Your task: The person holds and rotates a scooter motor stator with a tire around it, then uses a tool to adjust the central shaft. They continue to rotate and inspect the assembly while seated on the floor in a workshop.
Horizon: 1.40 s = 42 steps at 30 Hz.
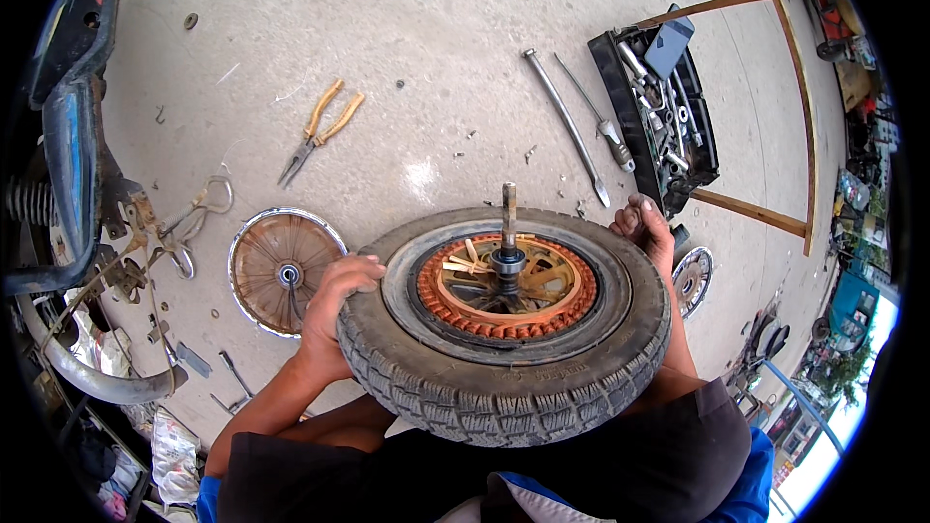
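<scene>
A motor-hub wheel with a black, treaded tyre (504,397) lies tilted across my lap. Its hub is uncovered, showing a ring of copper-coloured windings (557,315), a metal axle (510,213) standing up from the middle, and pale sleeves on the spokes. My left hand (341,295) grips the tyre's left side, fingers over the sidewall. At the far right edge of the tyre, my right hand (643,221) is closed with curled fingers; whatever it may hold is hidden. Left of the wheel, a round rusty hub cover (262,266) with a shiny rim rests on the ground.
Yellow-handled pliers (320,131), a metal pry bar (572,131) and a screwdriver (610,140) lie ahead on the concrete. A black toolbox (625,116) full of sockets and wrenches carries a phone (668,44). Another round cover (693,281) sits at right; a vehicle frame (73,165) stands left.
</scene>
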### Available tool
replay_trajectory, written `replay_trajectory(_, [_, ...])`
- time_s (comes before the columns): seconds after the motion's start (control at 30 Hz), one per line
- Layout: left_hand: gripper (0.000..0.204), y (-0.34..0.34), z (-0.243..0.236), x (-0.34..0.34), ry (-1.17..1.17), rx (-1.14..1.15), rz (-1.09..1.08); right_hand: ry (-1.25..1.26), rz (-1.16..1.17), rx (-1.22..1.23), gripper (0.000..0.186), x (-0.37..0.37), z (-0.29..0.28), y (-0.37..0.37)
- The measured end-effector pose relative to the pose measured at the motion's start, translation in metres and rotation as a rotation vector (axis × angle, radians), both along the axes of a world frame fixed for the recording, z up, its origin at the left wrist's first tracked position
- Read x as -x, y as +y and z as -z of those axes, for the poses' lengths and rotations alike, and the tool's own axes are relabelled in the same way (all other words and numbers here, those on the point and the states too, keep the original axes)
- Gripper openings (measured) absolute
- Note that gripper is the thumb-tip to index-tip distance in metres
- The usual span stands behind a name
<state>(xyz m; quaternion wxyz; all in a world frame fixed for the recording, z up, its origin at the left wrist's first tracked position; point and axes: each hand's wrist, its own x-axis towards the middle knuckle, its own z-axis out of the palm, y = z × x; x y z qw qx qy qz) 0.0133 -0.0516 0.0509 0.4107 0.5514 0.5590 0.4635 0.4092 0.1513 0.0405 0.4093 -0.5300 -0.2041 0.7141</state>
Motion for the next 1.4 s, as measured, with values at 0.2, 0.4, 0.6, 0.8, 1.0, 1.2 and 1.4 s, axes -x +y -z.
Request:
replay_trajectory(0.2, [0.073,0.001,0.001,0.001,-0.019,-0.012,0.005,0.019,-0.003,-0.006,0.032,-0.003,0.002,0.0])
replay_trajectory(0.4, [0.072,0.0,0.003,0.0,-0.036,-0.009,-0.004,0.028,-0.004,0.001,0.033,-0.002,0.001,0.001])
replay_trajectory(0.6, [0.073,0.0,0.004,0.0,-0.001,-0.018,-0.004,0.043,0.007,0.008,0.033,-0.002,0.003,0.0])
replay_trajectory(0.8, [0.075,0.0,0.007,0.0,0.003,-0.037,-0.002,0.089,0.004,0.015,0.033,-0.009,0.008,0.0])
replay_trajectory(1.0, [0.075,0.001,0.006,0.0,0.001,-0.026,-0.005,0.066,0.003,0.007,0.032,-0.004,0.004,0.0])
replay_trajectory(1.2, [0.074,0.001,0.006,0.0,-0.012,-0.018,-0.012,0.064,-0.001,0.007,0.031,-0.005,0.005,0.0])
replay_trajectory(1.4, [0.074,0.0,0.006,0.0,0.0,-0.024,-0.01,0.053,0.004,0.004,0.031,-0.004,0.004,0.0])
